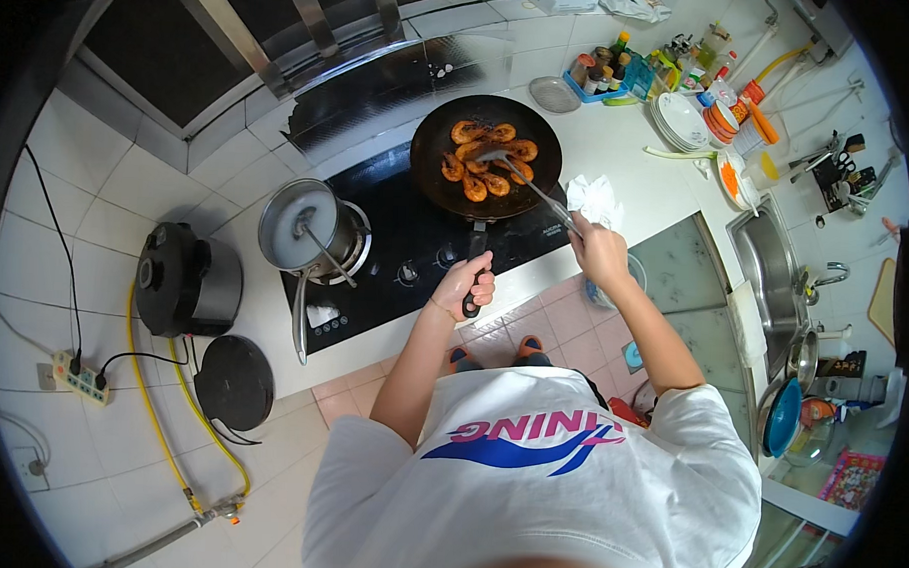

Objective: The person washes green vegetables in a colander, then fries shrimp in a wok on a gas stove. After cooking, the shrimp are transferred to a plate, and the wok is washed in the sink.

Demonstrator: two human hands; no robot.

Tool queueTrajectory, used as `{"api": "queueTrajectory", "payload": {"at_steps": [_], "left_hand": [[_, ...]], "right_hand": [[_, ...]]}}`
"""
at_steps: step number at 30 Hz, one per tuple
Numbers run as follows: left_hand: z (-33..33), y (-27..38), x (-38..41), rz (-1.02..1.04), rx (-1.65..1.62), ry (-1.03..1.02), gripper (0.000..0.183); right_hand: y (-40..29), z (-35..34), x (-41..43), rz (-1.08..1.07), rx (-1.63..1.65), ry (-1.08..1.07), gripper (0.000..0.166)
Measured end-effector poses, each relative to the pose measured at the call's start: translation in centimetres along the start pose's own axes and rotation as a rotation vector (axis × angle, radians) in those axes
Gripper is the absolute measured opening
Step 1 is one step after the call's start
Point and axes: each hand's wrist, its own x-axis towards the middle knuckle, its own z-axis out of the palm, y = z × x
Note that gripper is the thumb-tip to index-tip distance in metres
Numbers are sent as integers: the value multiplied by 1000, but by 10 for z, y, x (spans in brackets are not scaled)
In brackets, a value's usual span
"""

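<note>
My left hand [463,286] is closed around the black handle of a dark frying pan [428,179], which sits on the right side of the black gas cooktop [372,281]. Several browned, orange shrimp [474,188] lie curled in the pan. With my right hand [600,251] I grip a metal spatula [537,188] slanting down into the pan, its head among the shrimp. On the left burner stands a metal saucepan [275,257] of cloudy whitish liquid, with a metal ladle [324,247] resting in it. A crumpled white paper towel [594,201] lies just right of the pan.
A black electric cooker [188,278] stands left of the saucepan. Stacked plates [682,121], a blue tray of seasoning bottles [596,92] and a plate with orange slices [731,177] are on the counter at the right. Beyond is a steel sink [763,250]. A wire mesh strainer or rack cannot be told apart.
</note>
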Motion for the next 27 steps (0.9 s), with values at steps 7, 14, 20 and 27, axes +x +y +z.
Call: {"api": "queueTrajectory", "payload": {"at_steps": [7, 14, 20, 27], "left_hand": [[5, 1, -1, -8, 20, 16, 25], [11, -3, 9, 22, 24, 38, 27], [7, -11, -2, -3, 54, 12, 28], [13, -20, 4, 30, 99, 43, 32]], "right_hand": [[8, -41, -42, -20, -60, -45, 35], [-7, -15, -27, 16, -94, -32, 30], [12, -26, -25, 114, 289, 7, 28], [13, -26, -10, 230, 274, 76, 26]]}}
